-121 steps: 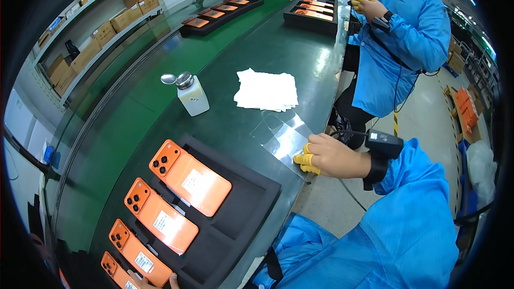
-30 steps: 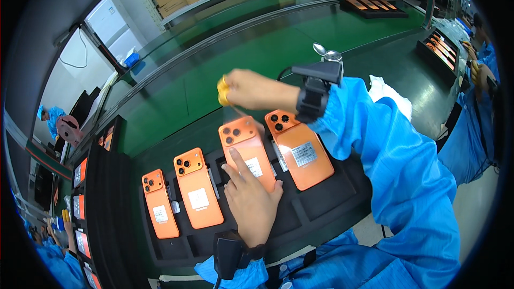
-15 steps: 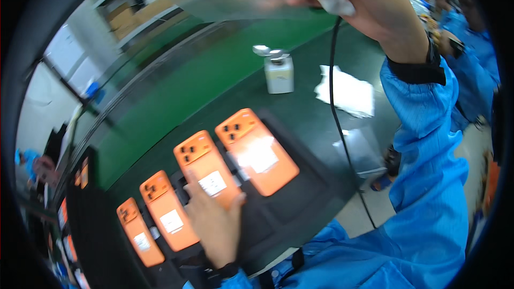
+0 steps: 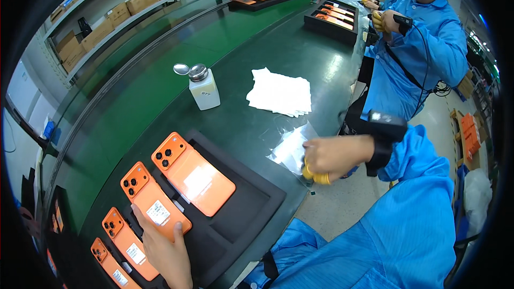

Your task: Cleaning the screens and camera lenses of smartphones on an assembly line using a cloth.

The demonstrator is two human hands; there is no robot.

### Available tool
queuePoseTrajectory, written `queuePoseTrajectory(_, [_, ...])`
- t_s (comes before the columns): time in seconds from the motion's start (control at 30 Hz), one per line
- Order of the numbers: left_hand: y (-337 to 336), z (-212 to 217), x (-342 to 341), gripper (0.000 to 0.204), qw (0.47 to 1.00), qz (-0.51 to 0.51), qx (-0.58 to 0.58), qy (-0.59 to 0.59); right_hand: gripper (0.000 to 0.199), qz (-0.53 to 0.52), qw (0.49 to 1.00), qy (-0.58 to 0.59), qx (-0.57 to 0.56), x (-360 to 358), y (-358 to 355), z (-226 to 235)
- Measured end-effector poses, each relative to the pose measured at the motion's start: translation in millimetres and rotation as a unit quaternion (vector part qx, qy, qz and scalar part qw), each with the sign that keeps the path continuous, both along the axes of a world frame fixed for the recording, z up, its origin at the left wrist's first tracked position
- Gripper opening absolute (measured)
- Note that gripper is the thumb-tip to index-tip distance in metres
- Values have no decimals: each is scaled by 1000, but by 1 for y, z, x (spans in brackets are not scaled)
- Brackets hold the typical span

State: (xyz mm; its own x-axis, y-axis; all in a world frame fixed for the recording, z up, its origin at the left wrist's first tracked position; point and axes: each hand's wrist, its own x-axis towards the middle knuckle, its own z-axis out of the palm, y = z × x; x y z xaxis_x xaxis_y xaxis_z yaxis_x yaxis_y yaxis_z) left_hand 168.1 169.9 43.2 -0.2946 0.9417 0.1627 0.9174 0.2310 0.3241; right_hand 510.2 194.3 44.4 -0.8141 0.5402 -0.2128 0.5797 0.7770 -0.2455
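Observation:
Four-fingered span aside, my left hand [image 4: 167,254] straddles an orange phone [image 4: 170,215] in the black foam tray [image 4: 243,222], thumb at one edge and index finger at the other. That phone lies back up, with three camera lenses and a white label. Beside it on the right is another orange phone [image 4: 195,182]; to the left lie two more, a nearer orange phone [image 4: 128,249] and an outer orange phone [image 4: 110,267]. My right hand [image 4: 337,159], wearing yellow finger cots, is closed above clear plastic bags [image 4: 293,147] at the table edge. Its curled fingers hide whatever they may hold.
A white pump bottle [image 4: 205,93] with its metal lid raised stands beyond the tray. White wipes [image 4: 279,93] lie stacked to its right. Farther along the green table is another phone tray [image 4: 334,18]. A co-worker in blue [image 4: 423,37] is at the right, near the table edge.
My right hand has come down from high up, where it held a white wipe, to the table edge. The view has shifted. My left hand stays at the same phone.

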Motion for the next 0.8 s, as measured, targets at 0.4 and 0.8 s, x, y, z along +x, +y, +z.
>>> queuePoseTrajectory(0.4, [0,-4,-4,75,992,-84,84,42,33,-62,960,167,215,-53,24,67])
queuePoseTrajectory(0.8, [-12,-2,-11,42,989,-110,98,-11,14,184,944,81,262,-174,49,2])
